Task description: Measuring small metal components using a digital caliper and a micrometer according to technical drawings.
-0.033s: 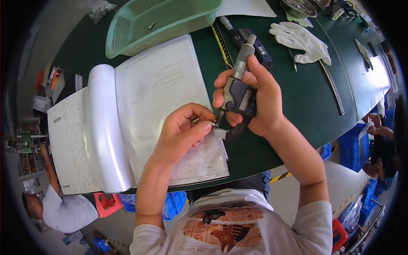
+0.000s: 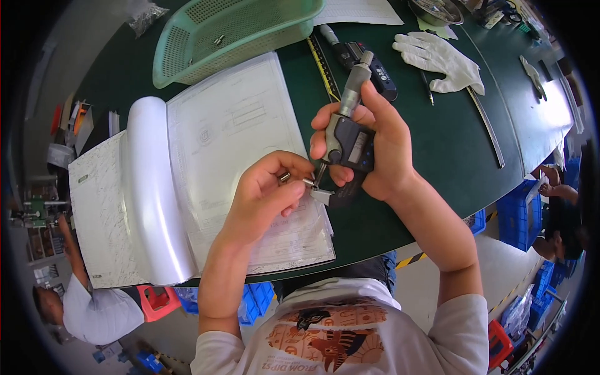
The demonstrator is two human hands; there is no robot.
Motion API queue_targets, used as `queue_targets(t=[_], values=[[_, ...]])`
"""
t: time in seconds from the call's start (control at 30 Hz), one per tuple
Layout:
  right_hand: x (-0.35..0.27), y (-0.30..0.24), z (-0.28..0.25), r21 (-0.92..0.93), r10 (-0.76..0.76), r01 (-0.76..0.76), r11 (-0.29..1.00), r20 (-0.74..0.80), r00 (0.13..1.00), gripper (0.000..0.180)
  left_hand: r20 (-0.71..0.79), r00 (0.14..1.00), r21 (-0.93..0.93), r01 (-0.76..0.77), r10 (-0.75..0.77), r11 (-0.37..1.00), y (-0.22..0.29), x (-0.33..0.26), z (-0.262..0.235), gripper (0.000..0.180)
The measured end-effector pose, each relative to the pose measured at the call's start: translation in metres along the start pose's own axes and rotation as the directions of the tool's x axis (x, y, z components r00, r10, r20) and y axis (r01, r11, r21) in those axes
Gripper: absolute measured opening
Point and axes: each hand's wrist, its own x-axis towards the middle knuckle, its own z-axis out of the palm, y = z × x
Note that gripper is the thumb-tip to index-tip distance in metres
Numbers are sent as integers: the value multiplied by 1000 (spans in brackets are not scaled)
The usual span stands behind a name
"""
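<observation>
My right hand [image 2: 392,150] is closed around a digital micrometer [image 2: 345,141], a dark C-shaped frame with a small display and a silver thimble pointing away from me. My left hand [image 2: 257,195] pinches a small shiny metal cylinder [image 2: 308,182] between thumb and fingers, right at the gap between the micrometer's spindle and anvil. Whether both jaws touch the cylinder I cannot tell. A second small metal piece [image 2: 284,177] rests within the curled fingers of the same hand. Both hands hover over the right edge of a drawing sheet [image 2: 240,150] in a clear sleeve.
A green perforated basket [image 2: 234,59] with a few metal parts stands at the far left. Beyond my right hand lie another digital micrometer [image 2: 375,75], a yellow tape measure [image 2: 323,69], a white glove [image 2: 437,61] and a steel ruler [image 2: 486,128]. Other people sit at both sides.
My left thumb has drawn back slightly, so more of the small metal cylinder shows at the jaws. The whole view has shifted a little; the right hand keeps its grip.
</observation>
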Motion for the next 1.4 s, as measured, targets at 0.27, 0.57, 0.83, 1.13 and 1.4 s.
queue_targets(t=[0.27, 0.57, 0.83, 1.13, 1.4], values=[[3, 1, 2, 35, -3, 2, 999, 15, 1000, 62, -98, 995, -149, -20, 5, 989, -2, 1, -7, 28], [-6, 2, 1, 180, -41, 23, 983, 99, 994, 63, -122, 992, -107, -39, 26, 994, -4, 1, 6, 25], [-2, 9, 2, 121, -18, 4, 993, 111, 994, 66, -100, 995, -67, -13, 6, 998, 2, 0, 8, 22], [0, 9, 3, -2, -73, 73, 997, -1, 997, 62, -195, 979, -41, -76, 66, 996, -4, 2, 13, 24], [-5, 14, 8, -139, -165, 155, 978, -62, 984, 59, -268, 897, 397, -230, 352, 888, -20, 3, 26, 14]])
